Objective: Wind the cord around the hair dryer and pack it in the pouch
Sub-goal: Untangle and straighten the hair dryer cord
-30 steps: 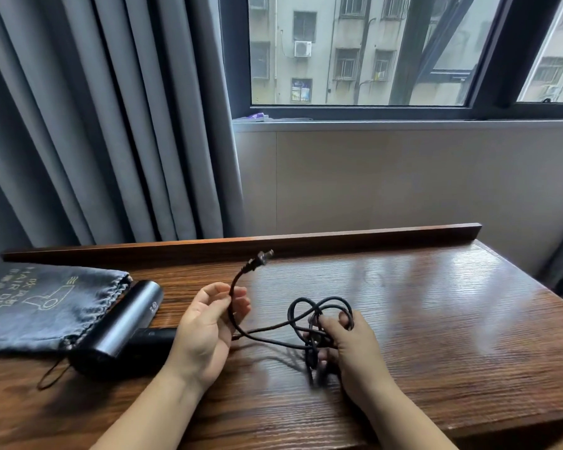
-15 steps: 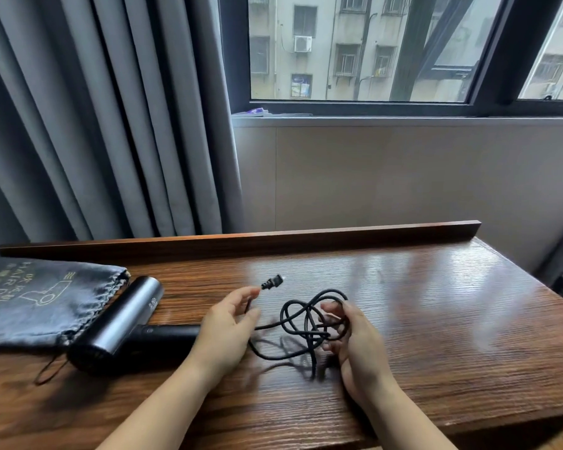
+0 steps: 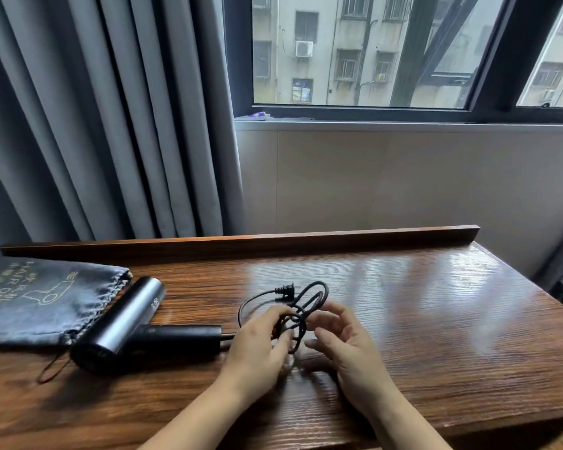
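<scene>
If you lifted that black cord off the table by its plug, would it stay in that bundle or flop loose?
Probably flop loose. The cord lies in uneven, untied loops, so it looks limp rather than stiff. The left hand grips part of the tangle, which seems to keep it together. Its far end appears to run into the hair dryer handle, so a lift would likely tug that too.

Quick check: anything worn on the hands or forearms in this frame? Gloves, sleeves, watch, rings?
Nothing worn that shows. The left hand and right hand are bare: no gloves, and no rings or markings that I can make out through the motion blur. Both forearms are bare down to the frame's bottom edge, with no sleeve cuff, watch or band in view.
</scene>
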Demonstrator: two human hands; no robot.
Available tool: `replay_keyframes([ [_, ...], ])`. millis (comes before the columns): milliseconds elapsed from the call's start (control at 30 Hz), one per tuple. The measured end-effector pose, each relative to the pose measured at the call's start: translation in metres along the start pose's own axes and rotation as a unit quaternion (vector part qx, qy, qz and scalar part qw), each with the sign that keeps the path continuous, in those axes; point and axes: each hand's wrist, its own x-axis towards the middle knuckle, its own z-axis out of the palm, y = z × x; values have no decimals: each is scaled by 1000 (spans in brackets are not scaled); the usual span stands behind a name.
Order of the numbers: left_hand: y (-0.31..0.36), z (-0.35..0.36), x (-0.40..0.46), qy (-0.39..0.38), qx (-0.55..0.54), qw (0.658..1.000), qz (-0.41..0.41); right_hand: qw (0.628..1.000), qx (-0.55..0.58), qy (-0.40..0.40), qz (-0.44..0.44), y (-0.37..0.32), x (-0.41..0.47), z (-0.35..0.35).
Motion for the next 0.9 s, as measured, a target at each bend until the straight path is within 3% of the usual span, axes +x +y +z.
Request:
replay_keyframes([
  [167,2,-7,4,-34,-87,994,-58,991,-129,-6,-45,-3,-3,6],
  [400,5,-15,8,-163,-200,961,-95,995,-92,33,-17,-5,2,9],
  [567,-1,-24,12,-164,-235,950,-126,989,-133,22,-59,-7,6,6],
  [767,-10,-26,13,-115,-243,952,-146,913,-368,-22,-173,-10,2,2],
  [833,-12,-28,13,-97,-185,969,-135,877,-423,-50,-222,-12,1,3],
  [900,-12,-32,12,-90,-94,986,-104,865,-434,-71,-243,-13,1,2],
])
